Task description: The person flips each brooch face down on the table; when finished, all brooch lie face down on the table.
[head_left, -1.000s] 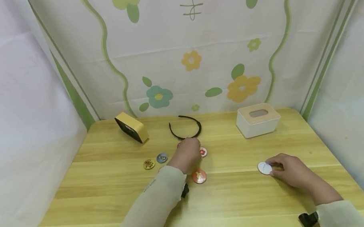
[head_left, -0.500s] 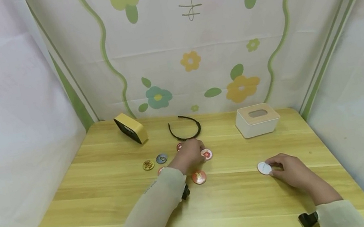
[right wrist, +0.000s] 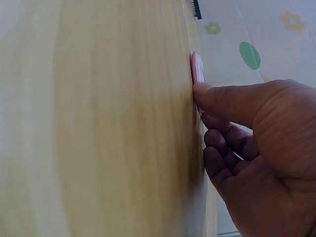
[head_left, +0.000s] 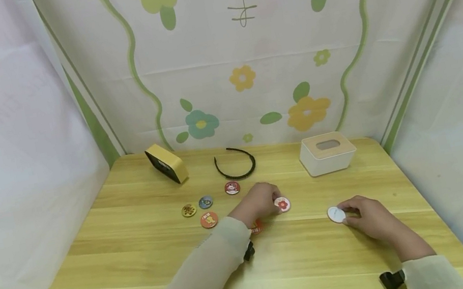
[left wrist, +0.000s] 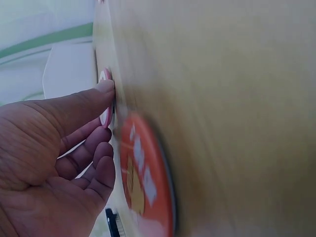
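Note:
My left hand pinches a white badge with a red flower between thumb and fingers, low over the table. An orange badge lies partly hidden under the left forearm; in the left wrist view this orange badge looks large beside the fingers. To the right, my right hand holds a round white badge by its edge, thumb on one side; its pink rim shows in the right wrist view. Left of the left hand lie a red badge, another orange badge, a blue badge and a yellow badge.
A black headband lies toward the back of the wooden table. At the back left stands a yellow box-shaped object with a dark face. A white tissue box with a wooden top stands back right. Patterned cloth surrounds the table.
My left hand has moved right and a little nearer with the flower badge. The red badge and left orange badge are now uncovered. My right hand stays in place with the white badge.

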Demonstrator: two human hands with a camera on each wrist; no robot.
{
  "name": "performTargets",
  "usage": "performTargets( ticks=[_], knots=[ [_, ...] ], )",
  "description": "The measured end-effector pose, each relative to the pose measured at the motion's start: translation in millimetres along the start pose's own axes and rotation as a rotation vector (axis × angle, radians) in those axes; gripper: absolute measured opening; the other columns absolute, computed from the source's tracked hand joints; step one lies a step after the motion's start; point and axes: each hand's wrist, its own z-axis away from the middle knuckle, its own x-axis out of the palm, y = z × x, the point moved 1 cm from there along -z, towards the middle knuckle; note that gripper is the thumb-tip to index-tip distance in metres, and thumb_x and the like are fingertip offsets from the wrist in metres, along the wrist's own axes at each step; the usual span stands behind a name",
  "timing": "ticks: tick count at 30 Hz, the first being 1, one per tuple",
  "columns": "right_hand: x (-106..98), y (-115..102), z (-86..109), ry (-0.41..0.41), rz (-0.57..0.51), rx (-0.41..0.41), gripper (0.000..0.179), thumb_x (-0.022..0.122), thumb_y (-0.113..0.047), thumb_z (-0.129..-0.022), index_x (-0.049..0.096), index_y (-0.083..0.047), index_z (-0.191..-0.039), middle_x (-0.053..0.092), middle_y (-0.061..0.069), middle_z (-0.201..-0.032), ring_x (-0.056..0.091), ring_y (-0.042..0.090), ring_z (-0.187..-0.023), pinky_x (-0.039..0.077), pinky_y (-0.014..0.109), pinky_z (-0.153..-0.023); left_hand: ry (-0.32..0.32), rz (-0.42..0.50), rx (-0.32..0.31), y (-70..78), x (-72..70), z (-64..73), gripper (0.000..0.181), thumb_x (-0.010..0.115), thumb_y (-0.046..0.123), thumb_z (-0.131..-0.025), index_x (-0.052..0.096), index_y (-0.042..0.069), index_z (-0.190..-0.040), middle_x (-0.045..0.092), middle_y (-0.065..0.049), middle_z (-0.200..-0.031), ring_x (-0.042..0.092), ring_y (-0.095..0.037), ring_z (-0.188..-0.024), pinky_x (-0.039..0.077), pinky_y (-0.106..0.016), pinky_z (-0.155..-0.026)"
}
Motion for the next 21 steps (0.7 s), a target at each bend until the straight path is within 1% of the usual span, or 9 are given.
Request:
performTargets(
  ticks=[6,12,16,21],
  knots=[
    [2,1,-0.3,0.000,0.003,-0.003,0.035,0.082,-0.012,-0.097,0.076,-0.005,-0.131,0.074,0.013,-0.126,0.071,0.038,-0.122,0.057,0.059,-0.103,-0.017,-0.010,0.047,15.0,12.6,-2.8,0.027,0.093,0.020,-0.088,0.080,0.016,-0.111,0.075,0.006,-0.102,0.064,-0.009,-0.094,0.055,-0.027,-0.094],
    [1,-1,0.1,0.006,0.004,-0.005,0.034,0.083,-0.012,-0.097,0.077,-0.005,-0.130,0.074,0.014,-0.126,0.071,0.039,-0.120,0.057,0.060,-0.102,-0.033,-0.051,0.086,35.4,23.3,-4.2,0.024,0.093,0.024,-0.089,0.080,0.017,-0.108,0.075,0.008,-0.096,0.062,-0.007,-0.089,0.053,-0.023,-0.090],
    [1,-1,1.0,0.006,-0.005,-0.002,0.034,0.082,-0.012,-0.097,0.076,-0.004,-0.130,0.074,0.016,-0.127,0.071,0.040,-0.120,0.057,0.060,-0.102,-0.045,-0.045,0.095,45.7,31.3,-3.7,0.023,0.092,0.026,-0.090,0.080,0.018,-0.107,0.072,0.010,-0.093,0.059,-0.007,-0.087,0.051,-0.022,-0.087],
    [2,0,0.8,0.011,-0.015,0.003,0.034,0.081,-0.011,-0.098,0.076,-0.004,-0.131,0.074,0.017,-0.128,0.071,0.040,-0.121,0.057,0.061,-0.102,-0.035,-0.055,0.074,51.3,36.1,-3.7,0.024,0.093,0.029,-0.090,0.080,0.021,-0.108,0.070,0.012,-0.092,0.058,-0.007,-0.089,0.050,-0.022,-0.088]
  ],
)
